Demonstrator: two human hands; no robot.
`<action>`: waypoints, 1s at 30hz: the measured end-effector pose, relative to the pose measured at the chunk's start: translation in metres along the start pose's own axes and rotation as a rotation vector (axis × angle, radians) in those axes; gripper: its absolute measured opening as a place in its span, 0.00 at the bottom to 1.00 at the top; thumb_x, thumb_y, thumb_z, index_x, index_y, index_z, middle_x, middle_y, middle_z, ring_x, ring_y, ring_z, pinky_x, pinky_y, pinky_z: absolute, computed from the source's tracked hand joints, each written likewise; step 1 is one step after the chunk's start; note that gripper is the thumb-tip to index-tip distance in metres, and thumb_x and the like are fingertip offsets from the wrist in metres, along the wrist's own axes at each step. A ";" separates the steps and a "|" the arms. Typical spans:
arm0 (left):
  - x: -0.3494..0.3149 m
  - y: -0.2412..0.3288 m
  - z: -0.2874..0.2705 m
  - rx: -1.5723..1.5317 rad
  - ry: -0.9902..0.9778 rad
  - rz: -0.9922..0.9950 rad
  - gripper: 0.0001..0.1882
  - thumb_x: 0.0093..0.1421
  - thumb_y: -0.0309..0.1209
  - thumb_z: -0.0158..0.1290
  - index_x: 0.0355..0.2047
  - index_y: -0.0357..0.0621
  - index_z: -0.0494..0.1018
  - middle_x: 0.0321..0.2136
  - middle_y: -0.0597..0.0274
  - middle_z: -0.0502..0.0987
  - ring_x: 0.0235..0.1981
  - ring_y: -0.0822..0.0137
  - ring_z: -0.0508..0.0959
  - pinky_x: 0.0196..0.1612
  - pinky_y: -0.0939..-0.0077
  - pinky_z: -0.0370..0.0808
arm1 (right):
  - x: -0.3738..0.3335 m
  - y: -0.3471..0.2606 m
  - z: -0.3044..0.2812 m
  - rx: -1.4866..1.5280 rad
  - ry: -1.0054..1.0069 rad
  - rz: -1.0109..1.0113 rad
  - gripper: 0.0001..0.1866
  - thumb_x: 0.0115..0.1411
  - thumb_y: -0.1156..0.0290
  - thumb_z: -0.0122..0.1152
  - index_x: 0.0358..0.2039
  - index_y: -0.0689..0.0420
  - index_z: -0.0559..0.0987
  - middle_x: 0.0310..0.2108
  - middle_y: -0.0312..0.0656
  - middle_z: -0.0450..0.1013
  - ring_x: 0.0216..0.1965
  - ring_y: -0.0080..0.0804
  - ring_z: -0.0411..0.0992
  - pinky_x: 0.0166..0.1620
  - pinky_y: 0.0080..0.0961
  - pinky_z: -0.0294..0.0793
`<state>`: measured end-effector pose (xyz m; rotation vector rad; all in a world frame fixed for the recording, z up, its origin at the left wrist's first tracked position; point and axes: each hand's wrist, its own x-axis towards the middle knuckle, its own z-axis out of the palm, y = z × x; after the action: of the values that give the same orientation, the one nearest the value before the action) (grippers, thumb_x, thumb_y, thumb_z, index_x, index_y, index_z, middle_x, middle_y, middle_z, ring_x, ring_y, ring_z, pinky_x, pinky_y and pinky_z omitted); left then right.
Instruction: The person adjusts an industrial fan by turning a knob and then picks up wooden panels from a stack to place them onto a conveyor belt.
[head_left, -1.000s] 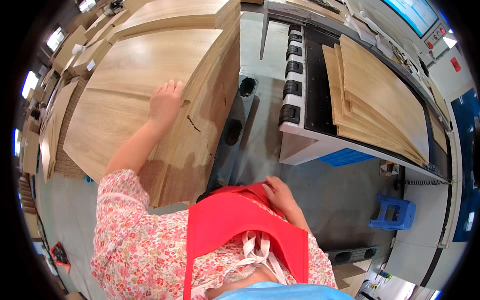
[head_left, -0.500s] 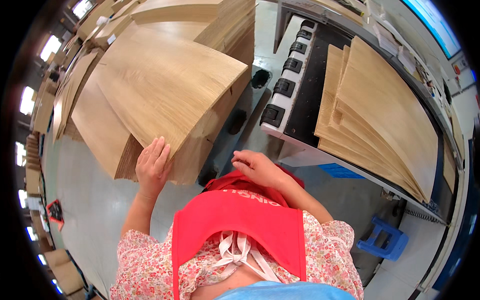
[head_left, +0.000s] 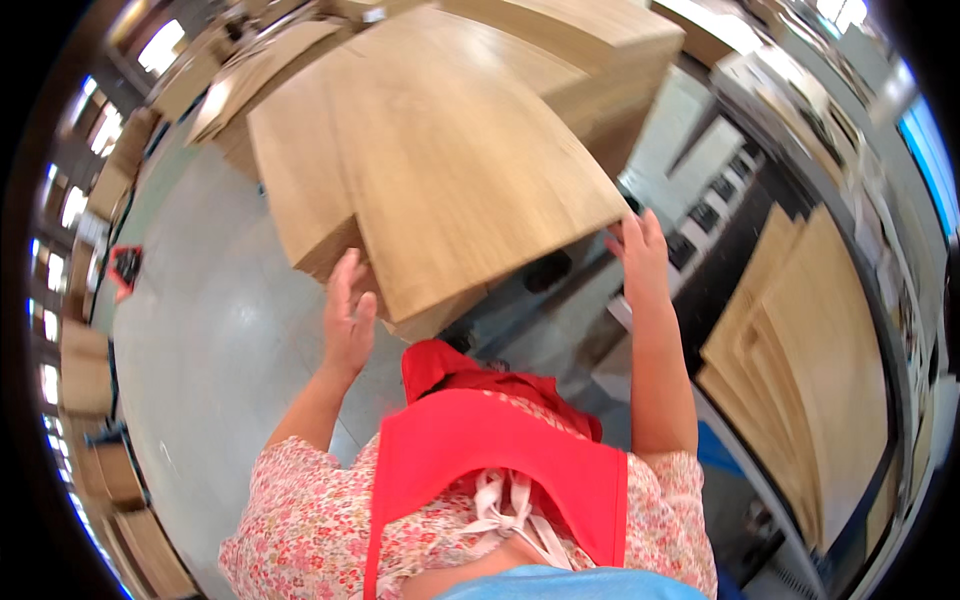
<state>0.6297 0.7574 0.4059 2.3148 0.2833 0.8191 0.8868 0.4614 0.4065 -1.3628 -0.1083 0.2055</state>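
A wide wood-grain panel lies on top of a stack of like panels, turned askew to the sheets under it. Beside its near left corner is my left hand, fingers stretched and apart, with nothing in it. At the panel's near right corner, my right hand has its fingers raised against or just beside the edge; blur hides whether they touch. Its fingers are parted and not wrapped round the panel.
To the right, several fanned panels lie on a black-topped machine table with rollers along its edge. More board stacks stand behind. A red and black object rests on the floor at far left.
My left hand has come off the panel's top face to beside its corner. My right hand has moved from before my apron out to the right corner. The view has turned left.
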 end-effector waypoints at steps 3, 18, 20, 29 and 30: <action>0.027 0.012 0.002 -0.644 -0.029 -0.522 0.23 0.65 0.43 0.44 0.52 0.36 0.65 0.51 0.55 0.69 0.51 0.63 0.70 0.53 0.68 0.68 | -0.014 -0.001 0.019 0.173 -0.026 0.042 0.12 0.64 0.67 0.45 0.46 0.58 0.65 0.48 0.41 0.67 0.43 0.30 0.71 0.42 0.28 0.71; -0.001 0.078 0.109 -1.229 -0.666 -0.702 0.19 0.66 0.43 0.43 0.51 0.45 0.65 0.42 0.61 0.76 0.40 0.65 0.77 0.38 0.70 0.75 | -0.114 0.019 0.042 0.182 0.059 0.066 0.22 0.64 0.67 0.48 0.56 0.61 0.61 0.48 0.44 0.68 0.46 0.35 0.70 0.47 0.31 0.72; -0.001 0.076 0.108 -1.258 -0.767 -0.666 0.20 0.65 0.43 0.43 0.52 0.44 0.65 0.43 0.60 0.76 0.40 0.65 0.78 0.38 0.70 0.75 | -0.123 0.012 0.020 0.134 0.061 0.078 0.22 0.64 0.68 0.48 0.56 0.62 0.61 0.49 0.45 0.68 0.46 0.35 0.70 0.47 0.31 0.72; 0.065 -0.004 0.096 -1.455 -0.123 -0.980 0.20 0.60 0.37 0.53 0.50 0.43 0.68 0.45 0.60 0.74 0.45 0.64 0.75 0.48 0.65 0.74 | -0.195 0.034 -0.050 -0.067 0.275 0.104 0.21 0.64 0.69 0.46 0.56 0.63 0.63 0.52 0.45 0.67 0.51 0.34 0.68 0.53 0.30 0.67; 0.064 -0.006 0.092 -1.426 -0.131 -0.968 0.20 0.60 0.37 0.53 0.50 0.43 0.68 0.45 0.61 0.74 0.46 0.64 0.75 0.49 0.65 0.73 | -0.205 0.031 -0.051 -0.092 0.324 0.137 0.21 0.63 0.69 0.47 0.56 0.63 0.64 0.52 0.45 0.67 0.51 0.34 0.68 0.53 0.29 0.67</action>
<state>0.7368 0.7399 0.3792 0.7013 0.4780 0.1652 0.6939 0.3754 0.3738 -1.4789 0.2498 0.0928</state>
